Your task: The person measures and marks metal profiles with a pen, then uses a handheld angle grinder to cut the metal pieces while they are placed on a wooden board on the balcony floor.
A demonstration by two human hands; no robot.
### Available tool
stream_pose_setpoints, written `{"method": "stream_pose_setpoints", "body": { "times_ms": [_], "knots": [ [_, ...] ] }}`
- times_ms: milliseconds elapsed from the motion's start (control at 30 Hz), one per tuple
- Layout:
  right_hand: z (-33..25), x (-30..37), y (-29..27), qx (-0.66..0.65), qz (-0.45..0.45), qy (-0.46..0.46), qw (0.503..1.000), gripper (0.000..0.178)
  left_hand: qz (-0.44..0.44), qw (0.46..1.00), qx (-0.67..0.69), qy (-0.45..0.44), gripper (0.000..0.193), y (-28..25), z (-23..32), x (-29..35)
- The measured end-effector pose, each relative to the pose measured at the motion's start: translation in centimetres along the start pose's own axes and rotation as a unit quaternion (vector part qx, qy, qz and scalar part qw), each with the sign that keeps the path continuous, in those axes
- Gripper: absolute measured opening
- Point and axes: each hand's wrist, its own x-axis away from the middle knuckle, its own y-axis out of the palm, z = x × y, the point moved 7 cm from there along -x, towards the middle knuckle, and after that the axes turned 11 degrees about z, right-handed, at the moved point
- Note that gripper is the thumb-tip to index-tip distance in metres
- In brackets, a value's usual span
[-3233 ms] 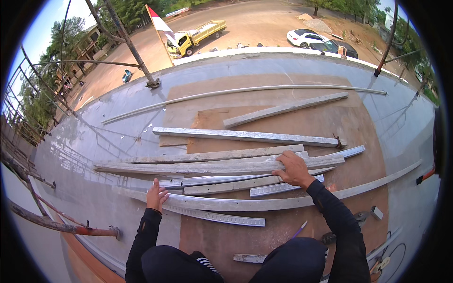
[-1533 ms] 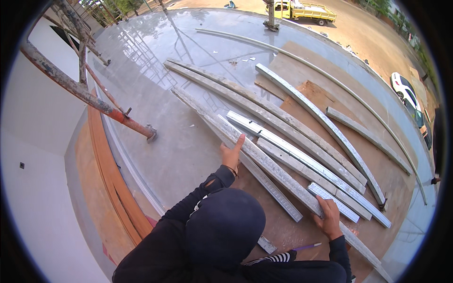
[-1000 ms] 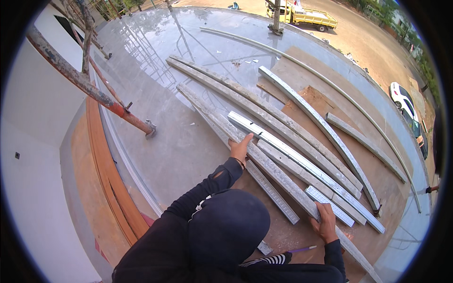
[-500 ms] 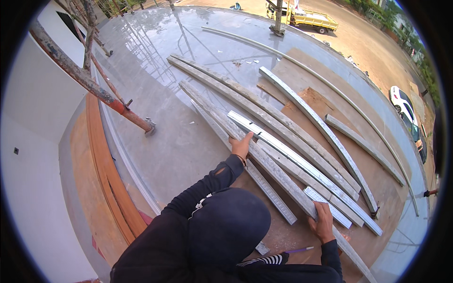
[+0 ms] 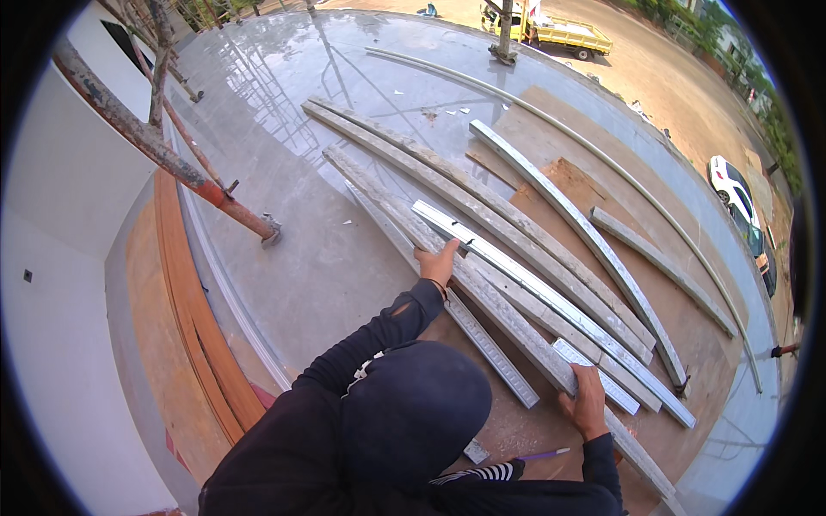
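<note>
A long grey bar (image 5: pixel 508 314), square-edged and cement-stained, slants from upper left to lower right in front of me. I cannot tell whether it is metal or wood. My left hand (image 5: pixel 437 262) is closed on it partway along, thumb on the upper face. At its near end, the fingers of my right hand (image 5: pixel 587 404) curl over the edge. Just beyond my left hand lies a shiny metal channel (image 5: pixel 551 301). A perforated metal strip (image 5: pixel 490 348) passes beneath the bar on the near side. Beyond my right hand, a short metal piece (image 5: pixel 607 383) sticks out.
More long bars (image 5: pixel 482 193) and a thin pale pipe (image 5: pixel 602 150) lie on the floor farther off. Brown planks (image 5: pixel 194 301) line the white wall at left. A rusty prop (image 5: pixel 172 163) leans there. A slim purple stick (image 5: pixel 546 453) lies near me; a yellow truck (image 5: pixel 572 34) stands outside.
</note>
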Motion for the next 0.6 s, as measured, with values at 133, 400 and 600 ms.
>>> {"method": "stream_pose_setpoints", "body": {
  "times_ms": [133, 400, 600],
  "knots": [
    [1.4, -0.7, -1.5, -0.011, 0.041, 0.013, 0.999, 0.06, -0.003, 0.999, -0.03, 0.03, 0.093, 3.5, 2.7, 0.2],
    [5.3, -0.6, -0.8, 0.073, -0.004, 0.002, 0.997, 0.066, -0.126, 0.974, -0.105, -0.154, 0.072, 0.4, 2.6, -1.7],
    [7.4, 7.0, -2.5, 0.103, -0.007, 0.111, 0.988, 0.054, -0.146, 0.97, -0.146, -0.131, 0.065, 2.1, 1.5, -0.8]
  ]
}}
